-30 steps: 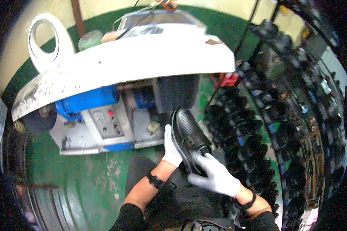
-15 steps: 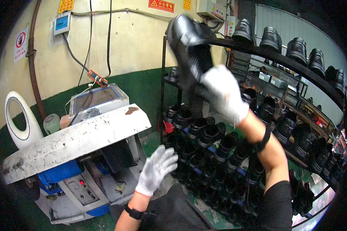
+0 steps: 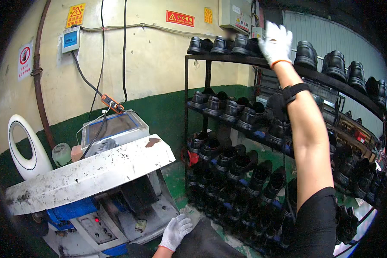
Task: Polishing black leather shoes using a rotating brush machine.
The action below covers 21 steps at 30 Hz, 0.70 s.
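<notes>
My right arm [image 3: 309, 150] stretches up to the rack [image 3: 225, 57], right hand [image 3: 276, 45] spread and released beside black shoes [image 3: 241, 46] on its top shelf; contact I cannot tell. My left hand [image 3: 176, 232], empty, fingers loosely extended, is low, left of the rack.

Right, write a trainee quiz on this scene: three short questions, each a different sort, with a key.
1. Open question: Which of the person's hands is raised up by the top shelf of the rack?

2. True or false: The top shelf holds no shoes.

3. Multiple choice: What colour is the bright round spot on the control panel of the white machine?
A) green
B) red
C) yellow

Key:
1. The right hand, in a white glove; the left hand is low, near the picture's bottom edge.
2. False: black shoes stand along it.
3. B.
</notes>
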Tool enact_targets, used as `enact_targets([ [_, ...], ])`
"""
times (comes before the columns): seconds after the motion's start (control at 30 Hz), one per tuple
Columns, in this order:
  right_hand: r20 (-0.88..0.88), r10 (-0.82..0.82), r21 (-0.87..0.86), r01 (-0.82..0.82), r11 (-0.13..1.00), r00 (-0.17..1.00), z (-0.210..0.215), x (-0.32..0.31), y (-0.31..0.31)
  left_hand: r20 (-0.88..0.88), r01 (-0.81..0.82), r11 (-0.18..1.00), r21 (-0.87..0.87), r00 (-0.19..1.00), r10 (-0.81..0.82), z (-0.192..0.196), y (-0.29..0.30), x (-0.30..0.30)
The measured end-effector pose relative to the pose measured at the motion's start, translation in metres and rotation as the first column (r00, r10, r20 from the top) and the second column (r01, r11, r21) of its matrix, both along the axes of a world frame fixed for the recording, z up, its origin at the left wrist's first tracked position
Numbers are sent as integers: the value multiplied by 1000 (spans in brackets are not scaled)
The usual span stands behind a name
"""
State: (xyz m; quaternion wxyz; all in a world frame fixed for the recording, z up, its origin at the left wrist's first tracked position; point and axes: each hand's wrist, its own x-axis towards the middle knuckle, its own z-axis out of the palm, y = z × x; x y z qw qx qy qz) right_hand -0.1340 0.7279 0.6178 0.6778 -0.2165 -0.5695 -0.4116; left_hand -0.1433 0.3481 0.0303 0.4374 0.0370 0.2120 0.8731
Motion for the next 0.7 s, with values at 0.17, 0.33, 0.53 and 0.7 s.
enact_targets([
  [0.17,436,25,-250,95,964,899,19,60,-4,-23,89,994,-63,996,-90,16,28,19],
  [0.33,594,510,-65,-595,801,622,-122,92,-90,-129,149,989,-17,980,-150,29,44,37],
  [0.53,157,936,-970,-228,86,-314,-398,155,-196,-26,-205,970,129,977,210,60,54,41],
  [0.7,-483,872,-835,340,-431,-81,-537,109,-250,248,-358,933,13,906,344,-36,-2,28],
])
